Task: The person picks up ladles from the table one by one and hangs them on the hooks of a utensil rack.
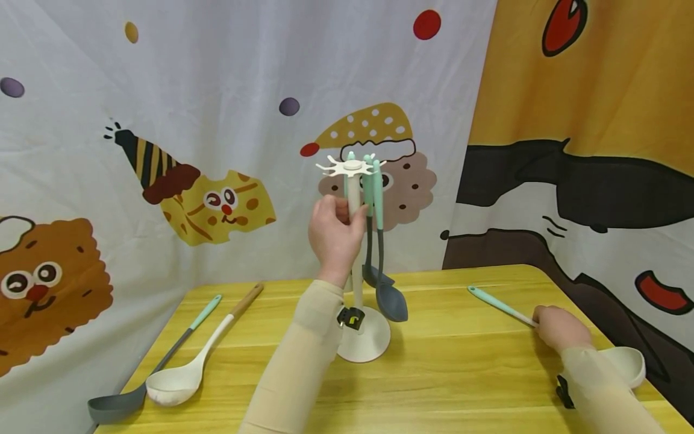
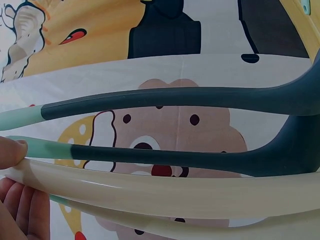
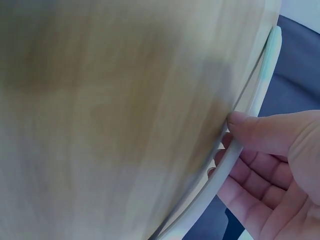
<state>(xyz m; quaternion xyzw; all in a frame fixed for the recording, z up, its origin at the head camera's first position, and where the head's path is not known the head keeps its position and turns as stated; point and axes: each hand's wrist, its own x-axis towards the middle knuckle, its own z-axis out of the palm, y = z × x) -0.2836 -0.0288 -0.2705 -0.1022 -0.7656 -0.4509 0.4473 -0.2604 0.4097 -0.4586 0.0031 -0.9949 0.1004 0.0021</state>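
The fingers of the right hand, at the lower right of the head view, are curled round the stem of a pale ladle, thumb on one side and fingertips on the other. The ladle's mint handle points toward the middle of the frame, and its bowl is partly hidden behind the forearm. Whether the stem is clear of the surface cannot be told. A firm pinch there should serve; since the bowl is probably the heavier end, the wrist would do well to resist a twist.

The left hand, at the centre, has thumb and fingers clamped on the upright post of a stand, below its hooked ring. The thumb tip lies close to a mint handle; I cannot tell if it presses on it. A light, level hold seems best, the round base flat.

Two dark utensils, a nearer one and a farther one, hang at the ring's right side, so any move there calls for care against knocking them. The ring's left hooks look bare. At the lower left lie a grey ladle and a white ladle with a wooden handle.
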